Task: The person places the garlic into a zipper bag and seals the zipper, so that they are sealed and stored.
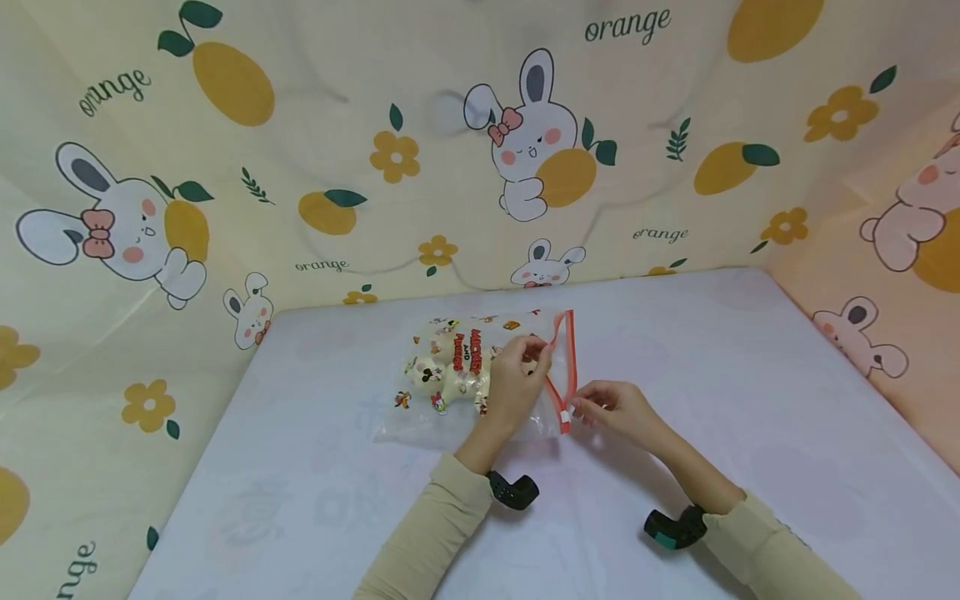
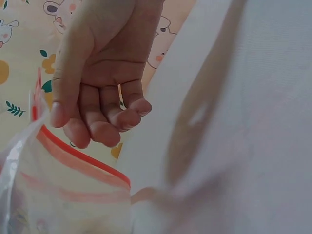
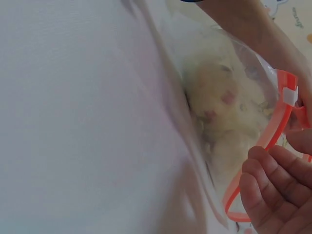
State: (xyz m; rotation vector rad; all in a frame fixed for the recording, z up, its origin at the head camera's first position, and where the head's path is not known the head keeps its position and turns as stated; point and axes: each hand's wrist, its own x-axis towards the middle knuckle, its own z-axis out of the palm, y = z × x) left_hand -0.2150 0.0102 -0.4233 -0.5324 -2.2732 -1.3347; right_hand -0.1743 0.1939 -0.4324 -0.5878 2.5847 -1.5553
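A clear zip bag (image 1: 442,427), printed with cartoon figures and "Mickey and Friends", lies on the table with its red-edged mouth to the right. Pale yellow rounded things (image 3: 214,92) fill it; their kind is unclear through the plastic. My left hand (image 1: 513,379) lies over the bag and pinches one red zip edge, parted from the other edge (image 1: 572,350). Close by the white slider (image 1: 566,417), at the near corner, is my right hand (image 1: 618,412). In the left wrist view the right hand (image 2: 105,92) has loosely bent fingers that hold nothing.
A white cloth (image 1: 300,467) covers the table. Behind and beside it hang sheets (image 1: 450,167) printed with rabbits, oranges and flowers. Black devices (image 1: 513,490) sit at both wrists.
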